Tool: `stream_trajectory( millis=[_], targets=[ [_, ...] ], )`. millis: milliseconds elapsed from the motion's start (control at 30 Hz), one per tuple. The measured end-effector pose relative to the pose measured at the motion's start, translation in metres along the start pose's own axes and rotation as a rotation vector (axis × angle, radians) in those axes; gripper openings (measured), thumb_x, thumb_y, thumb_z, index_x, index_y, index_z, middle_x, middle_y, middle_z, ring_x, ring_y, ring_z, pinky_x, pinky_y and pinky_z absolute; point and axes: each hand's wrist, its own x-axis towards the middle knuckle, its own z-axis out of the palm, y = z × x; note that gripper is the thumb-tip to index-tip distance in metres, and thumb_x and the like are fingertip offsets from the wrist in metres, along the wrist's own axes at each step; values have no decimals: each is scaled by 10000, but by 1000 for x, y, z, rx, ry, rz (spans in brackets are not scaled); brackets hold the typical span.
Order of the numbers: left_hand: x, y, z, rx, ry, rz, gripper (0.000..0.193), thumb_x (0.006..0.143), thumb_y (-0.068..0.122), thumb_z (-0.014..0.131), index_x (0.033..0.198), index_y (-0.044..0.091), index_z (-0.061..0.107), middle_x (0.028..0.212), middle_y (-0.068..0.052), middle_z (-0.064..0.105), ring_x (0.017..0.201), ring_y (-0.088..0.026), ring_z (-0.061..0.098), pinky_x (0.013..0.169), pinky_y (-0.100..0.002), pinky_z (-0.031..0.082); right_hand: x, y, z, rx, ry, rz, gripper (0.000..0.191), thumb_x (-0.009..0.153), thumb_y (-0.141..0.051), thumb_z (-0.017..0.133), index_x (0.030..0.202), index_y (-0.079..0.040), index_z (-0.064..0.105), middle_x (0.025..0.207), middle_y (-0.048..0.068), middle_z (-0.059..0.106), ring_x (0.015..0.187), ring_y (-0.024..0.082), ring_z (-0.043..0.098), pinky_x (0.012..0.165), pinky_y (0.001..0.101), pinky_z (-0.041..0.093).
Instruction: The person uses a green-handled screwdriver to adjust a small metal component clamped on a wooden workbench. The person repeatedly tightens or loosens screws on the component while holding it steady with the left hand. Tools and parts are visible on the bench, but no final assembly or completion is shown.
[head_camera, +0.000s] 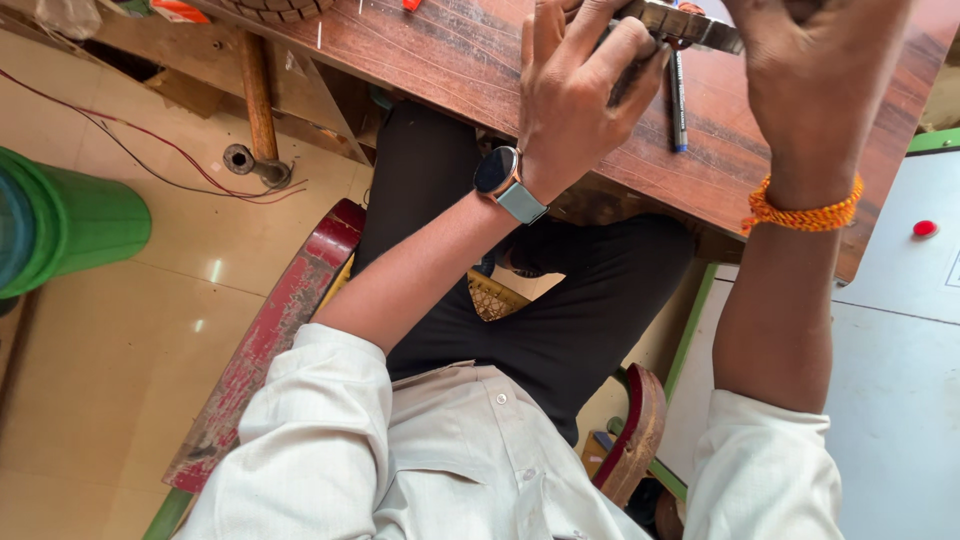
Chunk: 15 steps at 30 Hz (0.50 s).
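On the wooden table, the left hand grips a metal strip beside a pen; the right hand grip cannot be determined.

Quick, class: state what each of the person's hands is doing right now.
Left hand: fingers curled in a grip on a metal piece at the wooden table.
Right hand: by the same piece; its grip cannot be told.

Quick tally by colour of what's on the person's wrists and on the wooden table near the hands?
Grey-green: 1, watch on the left hand wrist
Orange: 1, thread band below the right hand
Dark blue: 1, pen on the table
Silver: 1, metal piece held at the top edge
Total: 4
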Motion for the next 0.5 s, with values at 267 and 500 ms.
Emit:
stream_trajectory(
  millis=[267, 500],
  targets=[
    [-6, -4, 3, -10, -7, 14, 157, 944, 270, 825, 1030, 201, 713, 1422, -6, 507, 1271, -262, 481, 939, -461, 427, 0, -5, -1, -3, 20, -153, 430, 1134, -8, 761, 862, 28, 430, 706, 26, 366, 654, 113, 330, 601, 282, 224],
    [-5, -5, 1, 46, -19, 60, 132, 951, 241, 811, 1046, 200, 729, 1392, -13, 539, 1272, -274, 483, 951, -485, 438, 2, 3, -2, -164, 88, -158, 402, 1080, -33, 744, 820, 24, 443, 682, 43, 346, 627, 148, 290, 566, 301, 176]
  ],
)
